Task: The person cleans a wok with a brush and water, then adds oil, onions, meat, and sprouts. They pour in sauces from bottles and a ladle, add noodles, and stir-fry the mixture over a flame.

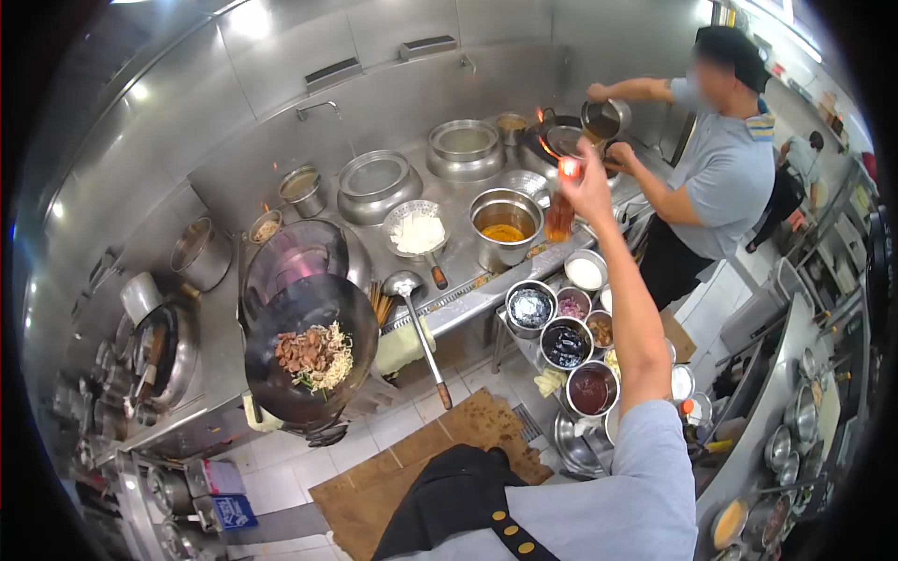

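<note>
My right arm reaches forward, and my right hand (589, 187) is closed around the upper part of a glass bottle (559, 219) with a red cap and reddish-brown liquid. The bottle is near the stove's front edge, beside a steel pot of orange oil (505, 201). My left hand does not show. A black wok (281, 385) at the front left holds browned meat pieces and pale sprouts or noodles. The ladle (417, 327), with a wooden-ended handle, rests across the stove edge to the right of the wok.
A strainer of white pieces (416, 229) rests on the stove. Several seasoning containers, including one of dark red sauce (592, 388), stand below my arm. A co-worker (720, 168) tilts a pot at another wok. Cardboard (421, 467) covers the floor.
</note>
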A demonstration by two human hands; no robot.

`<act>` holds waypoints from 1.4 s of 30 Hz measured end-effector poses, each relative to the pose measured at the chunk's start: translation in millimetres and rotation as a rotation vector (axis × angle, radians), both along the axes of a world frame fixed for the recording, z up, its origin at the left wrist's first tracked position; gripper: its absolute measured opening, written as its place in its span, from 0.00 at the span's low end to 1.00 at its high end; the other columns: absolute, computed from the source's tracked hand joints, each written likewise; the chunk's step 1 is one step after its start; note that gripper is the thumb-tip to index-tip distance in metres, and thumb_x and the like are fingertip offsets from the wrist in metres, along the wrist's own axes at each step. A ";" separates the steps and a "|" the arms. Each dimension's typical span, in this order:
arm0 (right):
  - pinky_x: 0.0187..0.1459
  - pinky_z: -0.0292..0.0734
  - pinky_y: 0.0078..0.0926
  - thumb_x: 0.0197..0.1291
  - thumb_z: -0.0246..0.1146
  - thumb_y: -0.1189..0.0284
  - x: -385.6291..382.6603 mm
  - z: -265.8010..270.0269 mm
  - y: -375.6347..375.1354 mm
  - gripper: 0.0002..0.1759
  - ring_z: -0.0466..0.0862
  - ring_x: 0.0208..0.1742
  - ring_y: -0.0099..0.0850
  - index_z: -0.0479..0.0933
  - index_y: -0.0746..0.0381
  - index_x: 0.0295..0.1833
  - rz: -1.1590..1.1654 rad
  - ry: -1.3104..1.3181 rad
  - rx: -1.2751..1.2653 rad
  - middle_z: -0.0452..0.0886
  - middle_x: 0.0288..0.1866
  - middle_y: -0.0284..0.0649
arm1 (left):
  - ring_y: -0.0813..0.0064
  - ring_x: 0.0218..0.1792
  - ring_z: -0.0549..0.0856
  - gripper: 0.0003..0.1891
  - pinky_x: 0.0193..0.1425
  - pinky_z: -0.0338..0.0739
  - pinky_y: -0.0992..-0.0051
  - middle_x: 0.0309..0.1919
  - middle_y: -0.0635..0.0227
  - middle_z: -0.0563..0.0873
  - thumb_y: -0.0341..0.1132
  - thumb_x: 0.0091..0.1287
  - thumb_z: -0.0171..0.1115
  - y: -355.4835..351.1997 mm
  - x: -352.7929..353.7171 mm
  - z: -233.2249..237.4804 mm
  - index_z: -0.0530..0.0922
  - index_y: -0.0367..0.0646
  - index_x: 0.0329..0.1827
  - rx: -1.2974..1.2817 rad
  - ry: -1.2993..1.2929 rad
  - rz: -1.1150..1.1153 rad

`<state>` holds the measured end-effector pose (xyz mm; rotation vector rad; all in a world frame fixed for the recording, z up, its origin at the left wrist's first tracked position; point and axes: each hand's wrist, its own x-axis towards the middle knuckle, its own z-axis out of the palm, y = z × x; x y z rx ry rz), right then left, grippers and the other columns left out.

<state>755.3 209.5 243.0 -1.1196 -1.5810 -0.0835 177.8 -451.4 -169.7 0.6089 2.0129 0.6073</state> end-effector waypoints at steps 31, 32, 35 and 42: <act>0.40 0.79 0.39 0.53 0.64 0.62 -411.7 -53.9 -133.5 0.16 0.86 0.38 0.41 0.76 0.59 0.44 0.219 -1.693 -0.213 0.84 0.36 0.46 | 0.70 0.33 0.81 0.19 0.31 0.77 0.68 0.35 0.60 0.81 0.33 0.57 0.65 -214.3 37.5 -142.8 0.74 0.35 0.50 0.030 -0.305 0.816; 0.38 0.79 0.39 0.53 0.64 0.63 -401.5 -46.5 -146.1 0.17 0.86 0.37 0.40 0.75 0.58 0.46 0.258 -1.731 -0.153 0.85 0.35 0.43 | 0.69 0.33 0.82 0.19 0.32 0.77 0.68 0.35 0.60 0.81 0.34 0.58 0.64 -204.4 28.2 -145.2 0.73 0.35 0.51 0.070 -0.311 0.750; 0.38 0.79 0.40 0.51 0.64 0.63 -366.1 -38.4 -147.5 0.18 0.86 0.36 0.42 0.75 0.59 0.46 0.222 -1.604 -0.290 0.84 0.33 0.45 | 0.68 0.33 0.82 0.21 0.35 0.79 0.67 0.37 0.60 0.81 0.34 0.59 0.63 -176.6 -3.1 -145.0 0.71 0.37 0.54 0.174 -0.326 0.534; 0.36 0.80 0.41 0.48 0.68 0.56 -288.7 -43.9 -164.0 0.27 0.85 0.35 0.45 0.69 0.58 0.49 0.210 -1.446 -0.358 0.83 0.33 0.46 | 0.63 0.49 0.83 0.27 0.53 0.80 0.61 0.51 0.61 0.82 0.56 0.71 0.52 31.7 -50.6 17.7 0.70 0.45 0.62 0.410 -1.007 0.704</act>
